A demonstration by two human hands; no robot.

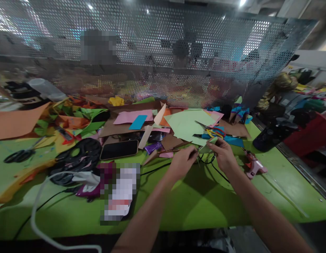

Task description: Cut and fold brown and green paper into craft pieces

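Note:
My left hand (183, 161) and my right hand (223, 151) are raised over the front middle of the green table, fingers pinched. Between them is a small piece of light green paper (205, 149); its upper end is in my right fingertips. My left fingers are closed at its other side, and what exactly they grip is hard to make out. Just beyond my hands, scissors (214, 132) with red and yellow handles lie on a large pale green sheet (186, 123). A pink glue gun (253, 165) rests to the right of my right hand.
At left are a dark phone (119, 149), black scissors (19, 155), a black dish (80, 156), a tissue pack (93, 185), a white cable (36, 211) and crumpled coloured paper (73, 117). A dark bottle (273, 135) lies at right. A perforated metal screen (152, 52) closes the back.

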